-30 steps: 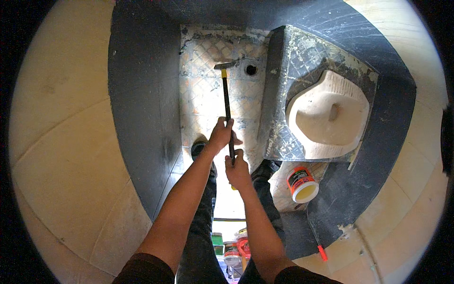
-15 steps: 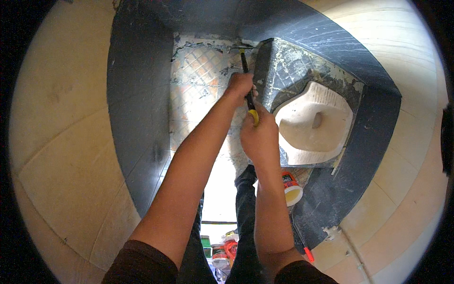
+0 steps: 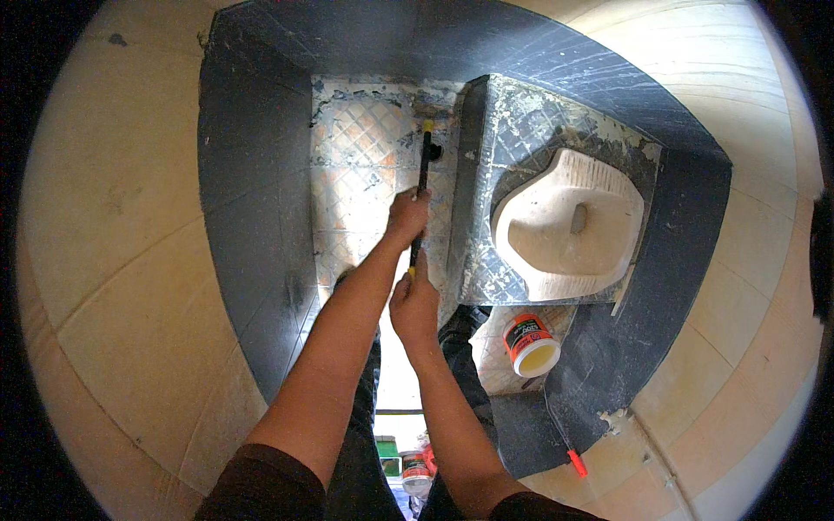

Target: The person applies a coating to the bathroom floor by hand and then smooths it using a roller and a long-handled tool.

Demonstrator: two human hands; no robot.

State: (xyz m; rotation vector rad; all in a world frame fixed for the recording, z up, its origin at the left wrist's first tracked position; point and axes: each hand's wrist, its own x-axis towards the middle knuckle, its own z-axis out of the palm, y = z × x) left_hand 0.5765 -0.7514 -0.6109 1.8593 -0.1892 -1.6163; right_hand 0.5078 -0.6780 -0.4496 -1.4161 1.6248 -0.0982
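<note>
Both of my hands grip a long black-and-yellow handled tool (image 3: 424,165) that looks like a floor scraper; its thin head end blurs into the floor. My left hand (image 3: 407,215) is closed around the middle of the handle. Lower down, my right hand (image 3: 414,306) wraps the yellow butt end. The tool's head reaches over the tiled floor (image 3: 360,187), which is patched with pale and dark residue. A dark round hole (image 3: 436,153) lies just beside the handle.
A beige squat toilet pan (image 3: 569,227) sits on a raised platform at the right. Below it stands an orange-and-white bucket (image 3: 532,347). A red-handled tool (image 3: 577,463) leans at the lower right. Dark tiled walls (image 3: 256,191) enclose the space. Several containers (image 3: 415,469) stand behind my legs.
Both hands and the tool have come back toward me and slightly left. The tool's head has left the far wall's base. The bucket shows more fully now.
</note>
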